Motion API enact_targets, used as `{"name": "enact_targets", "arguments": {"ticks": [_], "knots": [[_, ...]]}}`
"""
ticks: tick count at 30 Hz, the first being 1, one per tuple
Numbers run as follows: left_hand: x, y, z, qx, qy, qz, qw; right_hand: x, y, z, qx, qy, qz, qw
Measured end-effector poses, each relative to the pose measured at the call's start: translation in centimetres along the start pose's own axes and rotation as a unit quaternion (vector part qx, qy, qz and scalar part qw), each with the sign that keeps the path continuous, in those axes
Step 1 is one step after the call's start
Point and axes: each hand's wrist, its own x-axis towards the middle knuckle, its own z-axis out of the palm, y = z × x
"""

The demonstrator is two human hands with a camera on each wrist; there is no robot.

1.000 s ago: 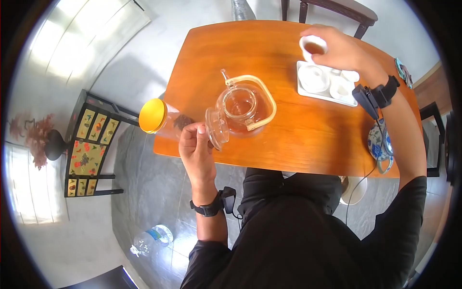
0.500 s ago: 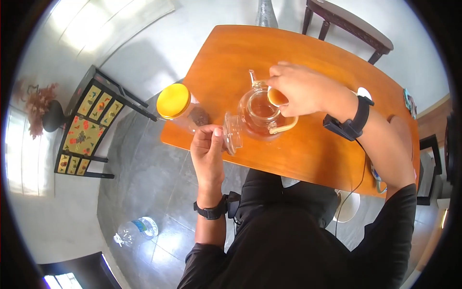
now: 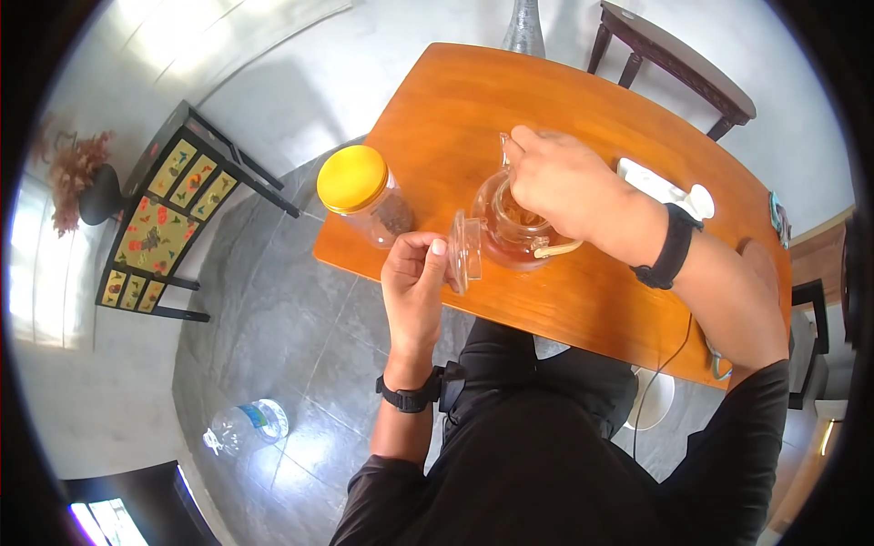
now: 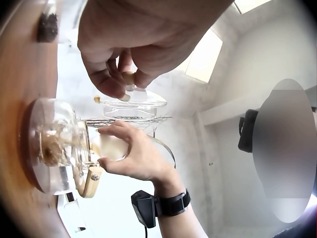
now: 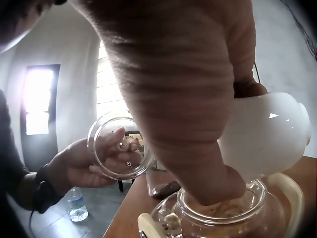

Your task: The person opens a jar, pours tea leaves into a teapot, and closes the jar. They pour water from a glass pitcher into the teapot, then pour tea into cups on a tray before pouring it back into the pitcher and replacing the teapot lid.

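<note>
My left hand (image 3: 414,287) pinches the knob of a glass lid (image 3: 468,253), which stands on edge in the head view, beside the teapot. The clear glass teapot (image 3: 501,244) sits on the table with brownish liquid inside and a pale curved handle folded to one side. Over its open mouth, my right hand (image 3: 569,187) grips a white cup (image 5: 267,134), tipped on its side in the right wrist view with its rim close above the opening. From the head camera the cup is hidden behind the hand.
A yellow-capped jar (image 3: 353,180) with dark contents stands at the table's left edge. Beyond my right wrist lie a white tray (image 3: 648,179) and a white cup (image 3: 701,201). A cable (image 3: 674,350) hangs from the right arm. A plastic bottle (image 3: 246,428) lies on the floor.
My right hand has carried the white cup from above the tray leftward to the teapot mouth and tipped it. The left hand keeps holding the lid beside the teapot; the head view has shifted.
</note>
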Motion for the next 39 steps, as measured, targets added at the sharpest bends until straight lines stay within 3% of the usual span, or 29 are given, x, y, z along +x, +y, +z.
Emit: {"name": "enact_targets", "arguments": {"ticks": [3,5,10,12,13,14,16,18,20,22,24,25,27,28,30,31,32,34,39], "knots": [[0.0,-0.1,-0.2,-0.003,-0.001,-0.001,1.0,0.4,-0.6,0.0,-0.041,0.011,-0.032,0.999],[-0.1,-0.1,-0.3,-0.004,-0.001,-0.003,1.0,0.7,-1.4,0.6,-0.176,0.007,-0.076,0.981],[-0.1,-0.3,-0.2,-0.003,0.01,-0.005,1.0,0.4,-2.4,-0.3,-0.226,0.01,-0.089,0.97],[-0.2,-0.1,-0.1,-0.004,0.005,-0.01,1.0,0.3,-1.7,0.1,-0.172,0.06,-0.087,0.979],[-0.1,-0.2,-0.1,0.001,0.005,-0.008,1.0,0.2,-1.1,-0.6,-0.097,0.043,-0.072,0.992],[0.0,-0.2,-0.1,0.006,0.005,-0.005,1.0,0.0,-0.3,-0.9,-0.099,0.042,-0.068,0.992],[0.1,-0.4,-0.1,0.009,-0.002,0.0,1.0,-1.1,1.7,-1.0,0.091,0.073,-0.008,0.993],[0.2,-0.1,0.2,0.018,0.0,0.003,1.0,-3.3,4.2,-0.9,0.131,0.08,0.007,0.988],[0.2,-0.1,0.4,0.026,-0.001,0.007,1.0,-6.4,6.6,-0.7,0.232,0.172,0.096,0.953],[0.3,-0.4,0.1,0.033,-0.008,0.007,0.999,-10.3,9.8,-1.1,0.295,0.148,0.199,0.923],[0.5,-0.8,-0.6,0.024,-0.051,0.009,0.998,-15.2,14.1,1.4,0.434,0.183,0.287,0.834],[0.5,-0.7,-0.4,0.034,-0.045,0.01,0.998,-17.6,15.7,2.1,0.43,0.185,0.295,0.833],[0.6,-0.7,-0.1,0.028,-0.053,0.01,0.998,-21.3,18.1,3.0,0.497,0.164,0.403,0.751],[0.7,-0.7,0.0,0.024,-0.053,0.012,0.998,-22.3,19.0,4.0,0.495,0.168,0.408,0.748],[0.7,-0.5,0.5,0.034,-0.063,0.01,0.997,-24.0,20.0,6.1,0.41,0.066,0.403,0.815],[0.7,-0.2,1.2,0.035,-0.038,0.003,0.999,-23.9,19.4,6.9,0.478,0.079,0.431,0.761],[0.4,0.0,1.5,0.036,-0.013,-0.002,0.999,-23.6,18.8,7.0,0.478,0.084,0.435,0.759],[0.4,-0.1,1.3,0.048,-0.022,0.004,0.999,-22.4,18.1,7.7,0.377,0.008,0.407,0.832],[0.2,0.2,1.0,0.055,0.005,0.026,0.998,-20.3,17.5,9.6,0.358,-0.032,0.39,0.848]]}}
